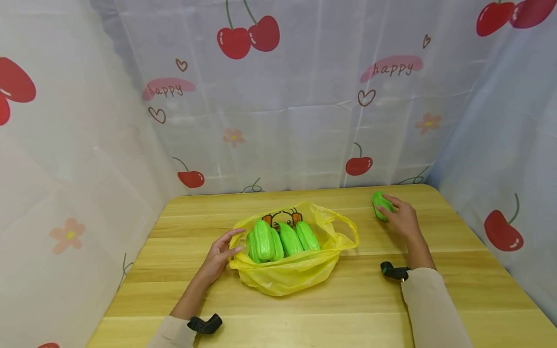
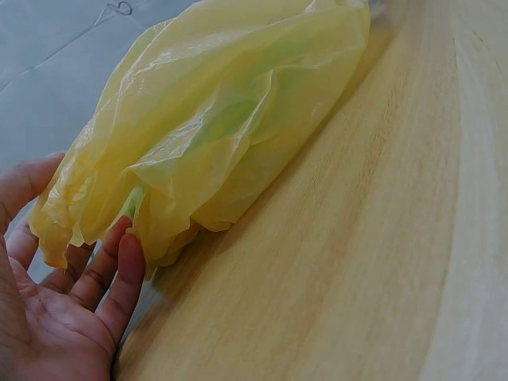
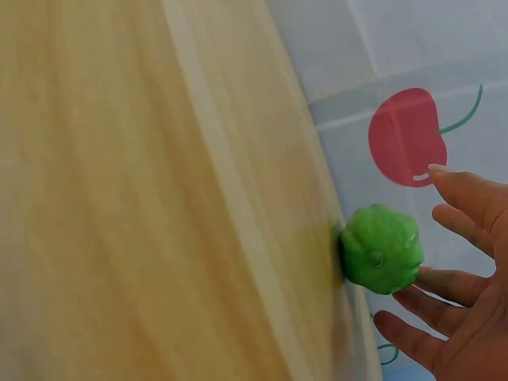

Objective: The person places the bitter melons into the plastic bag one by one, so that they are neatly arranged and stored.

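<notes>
A yellow plastic bag (image 1: 287, 280) lies on the table with its mouth spread wide and several ribbed green vegetables (image 1: 290, 239) inside. At its left rim is my left hand (image 1: 217, 256), thumb and fingers apart, fingertips against the thin plastic (image 2: 214, 135). Far to the right, near the back edge, one more ribbed green vegetable (image 1: 380, 205) is on the table. My right hand (image 1: 402, 218) reaches to it, with fingertips right at its side. Seen end-on in the right wrist view, that vegetable (image 3: 381, 248) shows a small nub, and the fingers (image 3: 413, 337) are spread beside it.
The wooden table (image 1: 304, 321) has rounded back corners. A white curtain (image 1: 287, 130) with cherry prints hangs close behind it and along both sides. The bag's looped handle (image 1: 353, 231) sticks out toward the right. Each wrist wears a small black camera (image 1: 205, 324).
</notes>
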The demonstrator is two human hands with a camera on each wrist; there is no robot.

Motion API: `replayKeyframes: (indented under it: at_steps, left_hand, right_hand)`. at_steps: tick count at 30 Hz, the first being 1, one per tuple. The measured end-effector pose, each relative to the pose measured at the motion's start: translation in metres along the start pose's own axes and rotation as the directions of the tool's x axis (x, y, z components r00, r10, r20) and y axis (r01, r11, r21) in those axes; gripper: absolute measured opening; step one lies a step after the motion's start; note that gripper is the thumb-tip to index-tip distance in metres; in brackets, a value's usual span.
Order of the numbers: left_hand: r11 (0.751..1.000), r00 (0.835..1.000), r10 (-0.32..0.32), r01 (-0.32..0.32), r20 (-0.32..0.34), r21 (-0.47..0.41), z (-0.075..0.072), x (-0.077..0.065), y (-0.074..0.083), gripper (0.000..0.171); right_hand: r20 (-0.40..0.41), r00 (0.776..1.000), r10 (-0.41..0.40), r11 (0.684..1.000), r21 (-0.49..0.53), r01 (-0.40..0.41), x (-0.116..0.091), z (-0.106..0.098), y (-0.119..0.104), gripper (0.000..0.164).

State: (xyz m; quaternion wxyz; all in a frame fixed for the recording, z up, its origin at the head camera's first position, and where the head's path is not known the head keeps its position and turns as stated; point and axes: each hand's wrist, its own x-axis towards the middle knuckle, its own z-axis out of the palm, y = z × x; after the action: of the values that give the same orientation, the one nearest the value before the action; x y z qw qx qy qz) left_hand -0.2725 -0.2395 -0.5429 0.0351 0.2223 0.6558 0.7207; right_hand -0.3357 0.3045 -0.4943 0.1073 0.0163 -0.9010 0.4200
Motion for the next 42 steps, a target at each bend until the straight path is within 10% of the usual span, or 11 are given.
replayKeyframes:
  at_steps: [42]
  left_hand:
    - [1.0, 1.0, 0.003, -0.003, 0.005, 0.028, -0.002, 0.0, -0.003, 0.051]
  right_hand:
    - [-0.024, 0.998, 0.054, 0.998, -0.039, -0.054, 0.004, 0.009, 0.01, 0.051]
